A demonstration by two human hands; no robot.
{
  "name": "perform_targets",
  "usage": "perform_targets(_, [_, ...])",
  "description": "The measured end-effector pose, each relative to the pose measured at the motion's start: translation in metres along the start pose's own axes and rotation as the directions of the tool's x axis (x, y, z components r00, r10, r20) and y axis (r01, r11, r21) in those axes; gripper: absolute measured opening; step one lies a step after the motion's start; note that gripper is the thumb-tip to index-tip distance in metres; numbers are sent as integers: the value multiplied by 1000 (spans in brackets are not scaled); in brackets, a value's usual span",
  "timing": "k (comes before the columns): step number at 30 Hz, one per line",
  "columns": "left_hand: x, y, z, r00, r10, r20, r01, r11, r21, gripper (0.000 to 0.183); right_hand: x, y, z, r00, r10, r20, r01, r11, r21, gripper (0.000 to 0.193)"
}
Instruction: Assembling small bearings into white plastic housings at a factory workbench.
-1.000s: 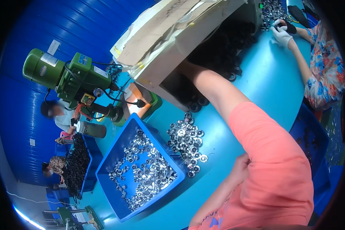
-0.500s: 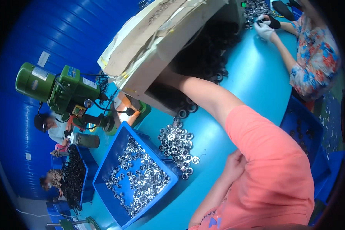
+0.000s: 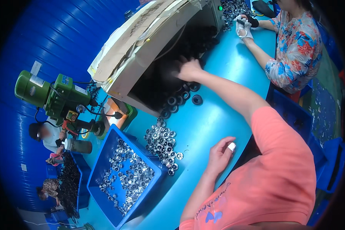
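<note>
My right hand (image 3: 190, 71) is at the mouth of a cardboard-topped box (image 3: 120, 82), its fingers apart and partly blurred, over a dark heap of black rings (image 3: 172, 100). Some rings lie spilled in front of the box, one of them a loose black ring (image 3: 197, 99) on the blue-green tabletop. My left hand (image 3: 219, 155) hangs at the near table edge, fingers loosely bent and apart, with nothing seen in it; a white wrap covers one fingertip. Left of it lies a pile of shiny metal-and-black ring parts (image 3: 161, 142), beside a blue bin (image 3: 103, 174) holding many more.
A green bench machine (image 3: 61, 96) stands at the left by a lidded jar (image 3: 78, 146). Across at upper right, a gloved person (image 3: 295, 46) in a floral top works near another pile of metal parts (image 3: 234, 9). Further people and a crate of black parts (image 3: 69, 180) are at far left.
My right hand has drawn back from deep inside the box to its mouth, with more black rings now outside. My left hand has moved out from beside my body, uncurling. The view has shifted.
</note>
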State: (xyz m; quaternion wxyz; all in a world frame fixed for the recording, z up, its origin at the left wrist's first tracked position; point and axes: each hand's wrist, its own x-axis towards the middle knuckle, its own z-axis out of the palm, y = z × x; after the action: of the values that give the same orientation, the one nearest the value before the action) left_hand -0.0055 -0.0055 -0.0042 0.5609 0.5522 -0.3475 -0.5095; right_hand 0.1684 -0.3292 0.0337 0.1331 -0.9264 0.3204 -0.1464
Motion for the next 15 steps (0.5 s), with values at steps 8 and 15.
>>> perform_targets(8, [-3,-7,-9,999,45,-17,-47,990,-135,24,36,-89,9,950,-308,-40,310,933,184,59])
perform_targets(15, [-1,-4,-6,999,33,-9,-34,990,-136,25,17,-1,2,820,-419,-390,484,871,82,38])
